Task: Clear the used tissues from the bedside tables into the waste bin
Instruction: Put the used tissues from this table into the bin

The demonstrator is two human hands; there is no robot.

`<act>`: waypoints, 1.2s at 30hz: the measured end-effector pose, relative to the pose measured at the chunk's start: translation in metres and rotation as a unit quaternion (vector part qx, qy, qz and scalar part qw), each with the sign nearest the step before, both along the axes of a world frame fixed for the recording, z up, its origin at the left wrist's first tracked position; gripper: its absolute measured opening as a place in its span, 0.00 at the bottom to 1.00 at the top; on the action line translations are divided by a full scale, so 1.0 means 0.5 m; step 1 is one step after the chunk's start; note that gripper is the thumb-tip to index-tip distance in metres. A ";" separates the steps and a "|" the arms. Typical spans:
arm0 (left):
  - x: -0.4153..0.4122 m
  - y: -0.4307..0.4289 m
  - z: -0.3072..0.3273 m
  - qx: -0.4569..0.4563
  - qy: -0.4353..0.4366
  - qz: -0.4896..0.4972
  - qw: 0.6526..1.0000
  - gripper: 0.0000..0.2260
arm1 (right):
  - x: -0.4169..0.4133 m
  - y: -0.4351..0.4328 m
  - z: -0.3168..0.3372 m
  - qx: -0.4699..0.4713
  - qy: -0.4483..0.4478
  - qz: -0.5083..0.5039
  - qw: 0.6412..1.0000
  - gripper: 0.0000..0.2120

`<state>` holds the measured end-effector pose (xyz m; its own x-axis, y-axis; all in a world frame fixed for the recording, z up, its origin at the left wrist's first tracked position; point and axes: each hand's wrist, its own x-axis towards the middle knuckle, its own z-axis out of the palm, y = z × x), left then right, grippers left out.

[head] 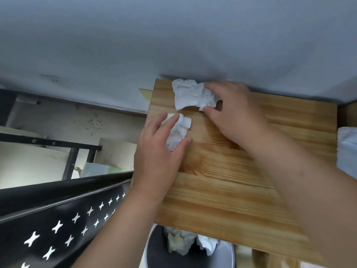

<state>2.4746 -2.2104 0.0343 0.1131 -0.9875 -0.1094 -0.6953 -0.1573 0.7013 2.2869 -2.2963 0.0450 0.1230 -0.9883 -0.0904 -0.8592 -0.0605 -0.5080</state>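
Wooden table: two tissues. Left hand pinches one tissue; right hand pinches the other.

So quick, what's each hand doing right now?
Left hand: closing on the smaller crumpled white tissue.
Right hand: pinching the larger crumpled white tissue on the wooden table.

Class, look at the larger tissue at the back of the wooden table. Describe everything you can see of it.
The larger tissue is white, thin paper, crumpled and creased into an uneven flattish wad. It lies on the wooden table near its far edge, by the blue wall. The right hand pinches its right end between thumb and fingers. It lies apart from the smaller tissue under the left hand.
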 end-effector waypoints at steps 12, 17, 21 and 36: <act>0.000 0.042 0.029 -0.009 0.052 0.050 0.997 0.14 | -0.020 0.088 0.019 -0.023 -0.091 -0.110 0.989 0.10; 0.004 0.107 0.070 -0.008 0.181 0.097 0.979 0.17 | -0.016 0.168 0.062 -0.040 -0.145 -0.160 0.976 0.09; 0.016 0.182 0.084 -0.004 0.230 0.114 0.967 0.14 | -0.004 0.273 0.091 -0.040 -0.193 -0.202 0.959 0.08; 0.077 0.511 -0.032 0.109 0.219 0.118 0.962 0.07 | 0.043 0.769 -0.020 0.121 -0.236 -0.258 0.929 0.10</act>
<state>2.5129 -1.9550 0.0182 0.2280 -0.8881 -0.3990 -0.2676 -0.4512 0.8513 2.3083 -1.9117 0.0347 -0.2785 -0.8845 -0.3743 -0.4208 0.4627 -0.7803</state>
